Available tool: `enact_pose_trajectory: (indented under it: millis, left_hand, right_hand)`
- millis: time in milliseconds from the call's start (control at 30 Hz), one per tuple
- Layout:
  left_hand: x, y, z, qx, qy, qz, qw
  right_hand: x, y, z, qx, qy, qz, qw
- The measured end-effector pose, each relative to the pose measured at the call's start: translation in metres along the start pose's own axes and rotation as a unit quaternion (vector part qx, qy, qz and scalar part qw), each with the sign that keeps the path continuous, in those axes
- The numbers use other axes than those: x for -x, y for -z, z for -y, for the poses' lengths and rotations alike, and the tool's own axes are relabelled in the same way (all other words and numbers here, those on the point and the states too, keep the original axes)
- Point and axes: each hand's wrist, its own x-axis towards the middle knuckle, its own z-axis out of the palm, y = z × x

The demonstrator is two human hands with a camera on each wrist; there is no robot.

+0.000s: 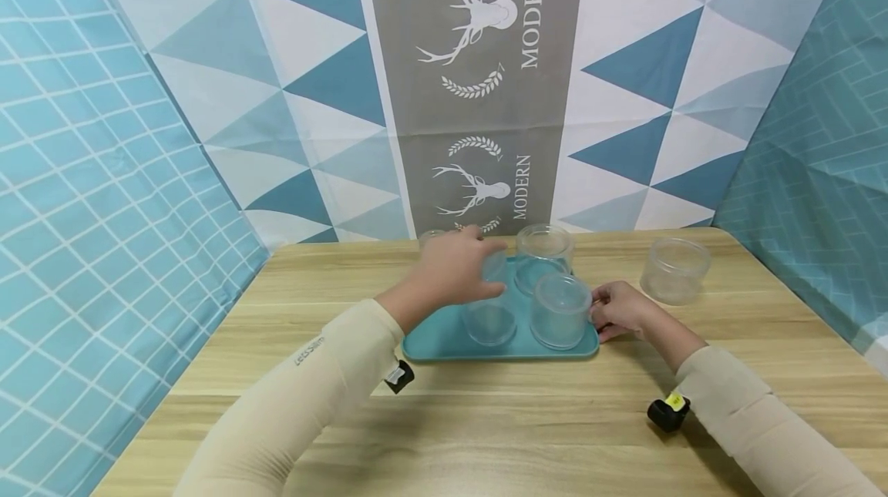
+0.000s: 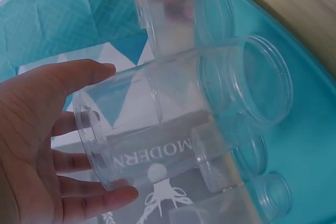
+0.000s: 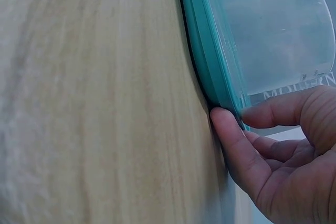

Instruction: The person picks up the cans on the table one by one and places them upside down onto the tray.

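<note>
On the teal tray (image 1: 433, 339) a tall clear jar (image 1: 490, 325) stands near the front middle; whether its base rests on the tray or hovers just above it is hard to tell. My left hand (image 1: 447, 270) holds that jar by its upper end, thumb on one side and fingers spread round the rim, as the left wrist view shows. To its right sits a wider clear jar (image 1: 562, 313). My right hand (image 1: 624, 312) pinches the tray's front right corner, thumb above the rim and a finger at its underside, beside the wider jar.
Behind, on the tray, stands another clear jar (image 1: 544, 250). At the back left, the top of one more jar (image 1: 430, 236) shows past my left hand. A separate jar (image 1: 675, 273) is on the wooden table (image 1: 486, 428), right of the tray. Patterned cloth (image 1: 479, 112) hangs behind.
</note>
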Motion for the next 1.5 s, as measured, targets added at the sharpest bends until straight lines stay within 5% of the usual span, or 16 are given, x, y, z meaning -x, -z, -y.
enact_pose_trajectory:
  millis: [567,1167,1500]
  left_hand:
    - [-0.010,-0.005,-0.015,0.020,0.013,0.019,0.9995]
    - [-0.008,-0.007,-0.016,0.036,0.008,-0.005,0.9993]
    - [0.001,-0.005,-0.020,0.050,-0.007,-0.054,0.9973]
  right_hand:
    - [-0.001,-0.002,0.001,-0.001,0.003,0.003,1.0000]
    - [0.003,-0.001,0.000,0.051,0.024,-0.009,0.9984]
    - [0.009,-0.003,0.001,0.081,0.030,-0.014,0.9962]
